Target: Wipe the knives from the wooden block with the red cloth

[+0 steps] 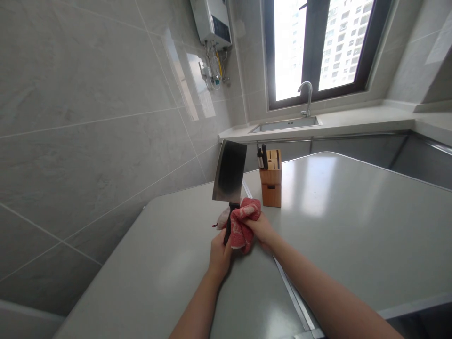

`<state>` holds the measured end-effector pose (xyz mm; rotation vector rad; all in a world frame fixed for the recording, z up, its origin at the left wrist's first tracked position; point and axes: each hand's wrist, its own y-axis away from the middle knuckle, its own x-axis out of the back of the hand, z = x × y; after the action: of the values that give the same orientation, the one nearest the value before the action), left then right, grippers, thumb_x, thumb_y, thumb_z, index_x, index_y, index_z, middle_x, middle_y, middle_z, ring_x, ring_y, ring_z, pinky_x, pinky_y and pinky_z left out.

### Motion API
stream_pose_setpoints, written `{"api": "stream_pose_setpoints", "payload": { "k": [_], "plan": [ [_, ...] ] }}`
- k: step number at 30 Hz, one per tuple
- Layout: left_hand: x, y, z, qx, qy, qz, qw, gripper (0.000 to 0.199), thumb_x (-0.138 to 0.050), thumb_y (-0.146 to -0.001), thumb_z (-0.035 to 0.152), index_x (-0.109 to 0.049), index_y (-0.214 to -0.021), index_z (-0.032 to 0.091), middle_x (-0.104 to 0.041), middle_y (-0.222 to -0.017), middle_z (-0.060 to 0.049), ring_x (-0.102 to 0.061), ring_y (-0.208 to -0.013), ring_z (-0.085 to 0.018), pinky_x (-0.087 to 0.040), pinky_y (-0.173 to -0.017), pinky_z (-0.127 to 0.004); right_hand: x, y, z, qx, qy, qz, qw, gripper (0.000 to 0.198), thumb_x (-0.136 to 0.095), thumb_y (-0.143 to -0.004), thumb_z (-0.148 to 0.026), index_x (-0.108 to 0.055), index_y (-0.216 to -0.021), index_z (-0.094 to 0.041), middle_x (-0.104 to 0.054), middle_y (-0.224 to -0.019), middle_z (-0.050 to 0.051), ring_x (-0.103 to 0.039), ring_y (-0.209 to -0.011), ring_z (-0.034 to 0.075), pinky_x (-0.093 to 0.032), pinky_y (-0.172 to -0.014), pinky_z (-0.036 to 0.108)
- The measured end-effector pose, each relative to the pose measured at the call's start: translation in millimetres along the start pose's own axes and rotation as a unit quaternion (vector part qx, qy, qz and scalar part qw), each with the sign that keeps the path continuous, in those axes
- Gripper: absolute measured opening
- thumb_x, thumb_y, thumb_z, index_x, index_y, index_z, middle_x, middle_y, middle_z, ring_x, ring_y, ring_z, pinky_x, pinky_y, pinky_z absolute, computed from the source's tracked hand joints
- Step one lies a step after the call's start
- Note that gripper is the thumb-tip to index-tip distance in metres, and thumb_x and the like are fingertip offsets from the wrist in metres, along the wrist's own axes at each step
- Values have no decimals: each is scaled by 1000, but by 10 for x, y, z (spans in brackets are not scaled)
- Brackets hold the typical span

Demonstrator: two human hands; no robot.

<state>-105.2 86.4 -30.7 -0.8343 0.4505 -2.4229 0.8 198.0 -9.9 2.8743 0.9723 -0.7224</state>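
Note:
A cleaver (230, 172) with a broad dark blade and a black handle is held upright over the table. Around the lower part of its handle my left hand (219, 254) is closed. My right hand (261, 229) grips a crumpled red and white cloth (244, 221), pressing it against the handle just below the blade. Part of the cloth hangs behind the handle to the left. My right fingertips are partly hidden by the cloth. Just beyond my hands stands a wooden knife block (271, 181) with a few black-handled tools in its slots.
The pale table (339, 235) has a metal seam (294, 296) running lengthwise. A grey tiled wall (88, 155) borders it on the left. Behind it is a counter with a sink (286, 124) and a faucet (308, 99) under a window. A water heater (212, 23) hangs on the wall.

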Motion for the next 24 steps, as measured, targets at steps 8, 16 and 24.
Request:
{"api": "stream_pose_setpoints", "payload": {
  "k": [8, 16, 24],
  "plan": [
    [-2, 5, -67, 4, -43, -5, 999, 30, -45, -85, 36, -63, -86, 12, -65, -76, -5, -57, -68, -18, -41, -64, -26, 16, -11, -35, 20, 48, -31, 998, 37, -77, -59, -38, -65, -88, -18, -70, -88, 5, -63, -88, 26, -47, -87, 42],
    [-7, -1, -107, -3, 1, 0, 1000, 19, -51, -80, 26, -63, -88, 14, -68, -82, -5, -59, -74, -18, -44, -68, -27, -33, 47, 15, 38, 114, -137, 983, 36, -76, -61, -33, -63, -91, -19, -67, -93, 3, -61, -93, 22, -47, -88, 38],
    [-50, -20, -145, -3, 49, -25, 998, 23, -47, -82, 31, -62, -79, 14, -66, -77, -4, -57, -71, -17, -44, -70, -27, -32, 73, -23, -23, 23, -121, 992, 44, -81, -54, -30, -64, -93, -17, -68, -94, 5, -62, -92, 24, -47, -88, 40]
  ]
}}
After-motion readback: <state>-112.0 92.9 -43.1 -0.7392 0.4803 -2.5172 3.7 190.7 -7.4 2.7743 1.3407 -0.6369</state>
